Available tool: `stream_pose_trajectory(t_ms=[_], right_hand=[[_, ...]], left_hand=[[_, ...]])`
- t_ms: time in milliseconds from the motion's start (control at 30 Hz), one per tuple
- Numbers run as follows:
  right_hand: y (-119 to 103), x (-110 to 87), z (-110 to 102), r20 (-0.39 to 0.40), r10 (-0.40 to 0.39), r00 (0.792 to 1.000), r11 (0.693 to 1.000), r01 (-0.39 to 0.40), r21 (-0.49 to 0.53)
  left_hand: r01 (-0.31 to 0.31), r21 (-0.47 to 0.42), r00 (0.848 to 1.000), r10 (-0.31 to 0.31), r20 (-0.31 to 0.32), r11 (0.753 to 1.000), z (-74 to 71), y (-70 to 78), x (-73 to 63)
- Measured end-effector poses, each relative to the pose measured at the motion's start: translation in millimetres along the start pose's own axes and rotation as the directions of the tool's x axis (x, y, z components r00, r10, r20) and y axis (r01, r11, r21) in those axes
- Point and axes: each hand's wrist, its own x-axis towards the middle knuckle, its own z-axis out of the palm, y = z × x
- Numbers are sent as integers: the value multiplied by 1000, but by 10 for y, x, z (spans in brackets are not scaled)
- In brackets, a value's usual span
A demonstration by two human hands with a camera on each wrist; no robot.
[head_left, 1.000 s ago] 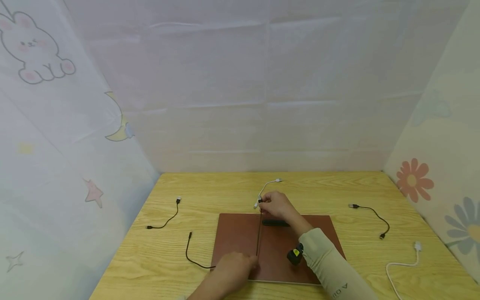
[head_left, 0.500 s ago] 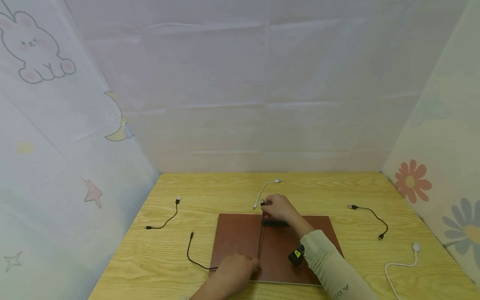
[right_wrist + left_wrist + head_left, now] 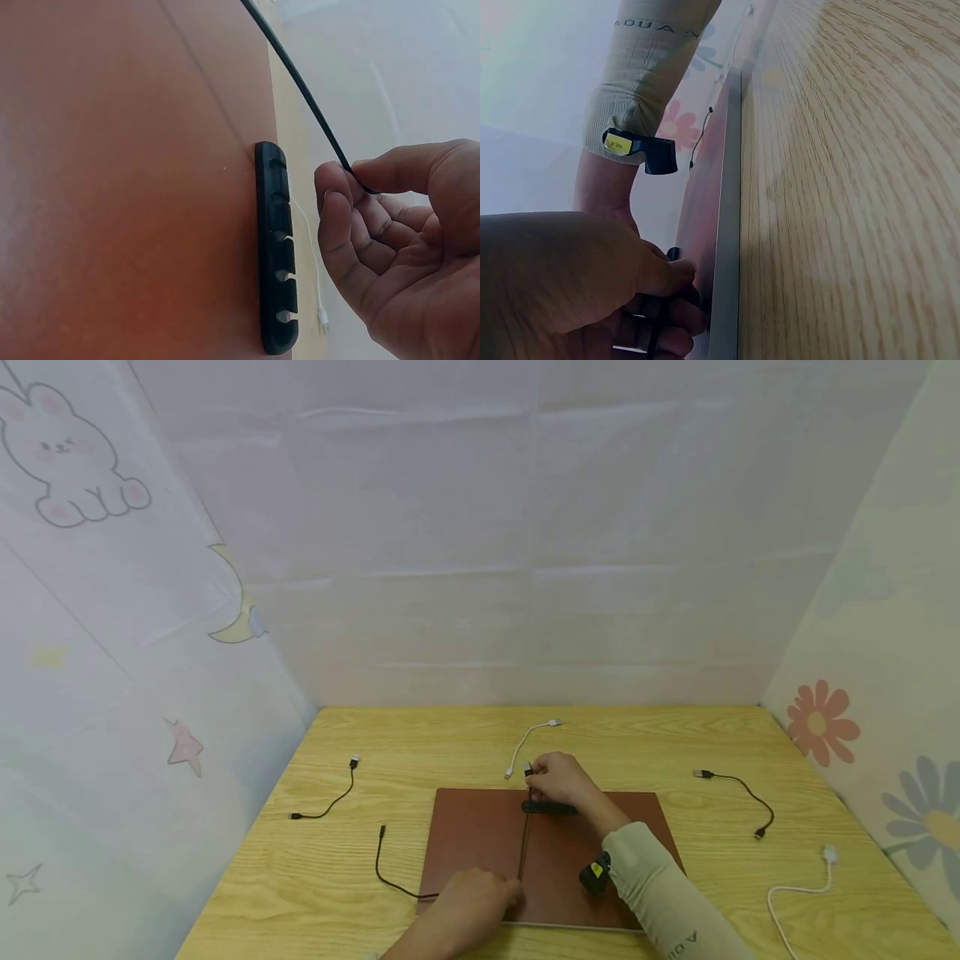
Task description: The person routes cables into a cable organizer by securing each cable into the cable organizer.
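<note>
A thin black USB cable (image 3: 524, 843) is stretched taut between my two hands above a brown board (image 3: 468, 827). My right hand (image 3: 561, 779) pinches it between thumb and forefinger just below its USB plug (image 3: 528, 768), at the board's far edge. Near the board's front edge my left hand (image 3: 474, 906) grips the cable lower down; its free end trails left onto the table. Beside the right hand lies a black cable clip strip (image 3: 276, 251) with several slots in a row. In the head view the cable crosses the strip's left end, and in the right wrist view it passes above it.
Other short cables lie around the board: a black cable (image 3: 341, 797) at left, a white cable (image 3: 521, 743) behind, a black cable (image 3: 750, 785) and a white cable (image 3: 798, 888) at right. Patterned sheets (image 3: 420, 568) enclose the wooden table (image 3: 360, 860).
My right hand has shifted slightly right and nearer, bringing the cable from left of the clip strip to over its left end. My left hand has slid a little right, still gripping the cable.
</note>
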Motion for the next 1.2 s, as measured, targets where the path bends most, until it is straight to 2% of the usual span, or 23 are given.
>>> stream_pose_trajectory(t_ms=[200,467,767,933,1067,1200], right_hand=[[0,-6,15,-19,7,1000,999,-6,42],[2,12,49,-10,30,1000,980,-27,198],[40,26,61,-34,17,999,994,-13,107],[51,32,63,-41,8,999,998,-6,62],[86,50,91,-36,-2,999,999,3,40],[114,64,114,-33,-28,999,1000,28,4]], left_hand=[[-11,-14,1000,11,-17,1000,15,1,10],[-38,27,997,39,-65,999,52,-1,37],[-47,54,999,48,-18,997,60,-10,75],[-70,87,997,71,-16,994,66,-10,91],[-62,81,998,61,13,995,61,2,112],[-66,102,998,66,6,993,69,21,128]])
